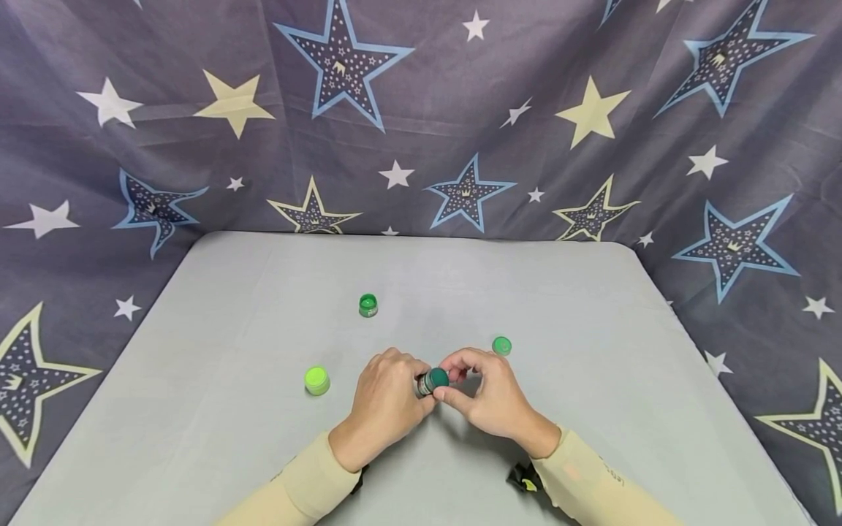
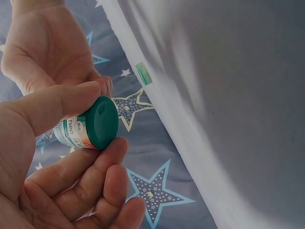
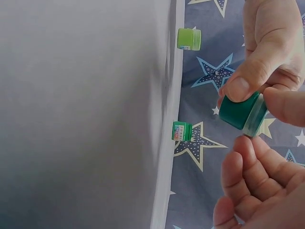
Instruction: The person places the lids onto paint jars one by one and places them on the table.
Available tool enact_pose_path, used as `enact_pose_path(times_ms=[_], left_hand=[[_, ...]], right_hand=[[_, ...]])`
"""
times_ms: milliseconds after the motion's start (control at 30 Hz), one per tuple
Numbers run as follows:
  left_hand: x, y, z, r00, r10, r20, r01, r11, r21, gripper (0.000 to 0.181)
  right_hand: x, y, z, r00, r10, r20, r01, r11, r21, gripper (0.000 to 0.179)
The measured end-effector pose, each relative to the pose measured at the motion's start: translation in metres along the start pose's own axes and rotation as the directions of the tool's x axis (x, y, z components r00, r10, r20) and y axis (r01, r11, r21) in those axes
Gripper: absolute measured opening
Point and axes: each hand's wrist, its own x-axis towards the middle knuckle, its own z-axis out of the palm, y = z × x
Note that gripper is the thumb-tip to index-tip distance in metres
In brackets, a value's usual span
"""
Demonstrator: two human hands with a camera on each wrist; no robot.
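Both hands meet on a small paint jar [image 1: 434,380] with a dark green end and a printed label, held tilted above the table. My left hand [image 1: 391,387] grips its labelled side between thumb and fingers. At the dark green end, my right hand [image 1: 490,391] pinches with thumb and fingertips. In the left wrist view the jar [image 2: 102,123] shows its dark green end face. From the right wrist, the jar [image 3: 240,112] shows a dark green part and a clear rim; the fingers hide some of it.
A lime-green jar [image 1: 317,380] stands left of the hands. Farther back is an open green jar [image 1: 368,305]. Just beyond the right hand lies a green lid [image 1: 502,345]. The grey table [image 1: 197,438] backs onto a star-patterned cloth [image 1: 421,109].
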Motion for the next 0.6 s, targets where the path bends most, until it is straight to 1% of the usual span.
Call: enact_pose_path(times_ms=[333, 500, 600], left_hand=[[0.0003, 0.0002, 0.0003, 1.000, -0.003, 0.004, 0.003, 1.000, -0.001, 0.023], [0.0000, 0.0001, 0.0005, 1.000, -0.007, 0.007, 0.007, 1.000, -0.006, 0.023], [-0.0002, 0.0002, 0.0005, 1.000, -0.010, 0.008, 0.010, 1.000, -0.008, 0.024]], right_hand=[[0.0005, 0.0020, 0.0005, 0.999, 0.031, -0.012, -0.032, 0.999, -0.028, 0.020], [0.0004, 0.0025, 0.0016, 0.999, 0.043, -0.024, -0.044, 0.998, -0.044, 0.021], [0.0002, 0.0013, 0.0018, 0.998, 0.063, -0.027, -0.064, 0.997, -0.046, 0.022]])
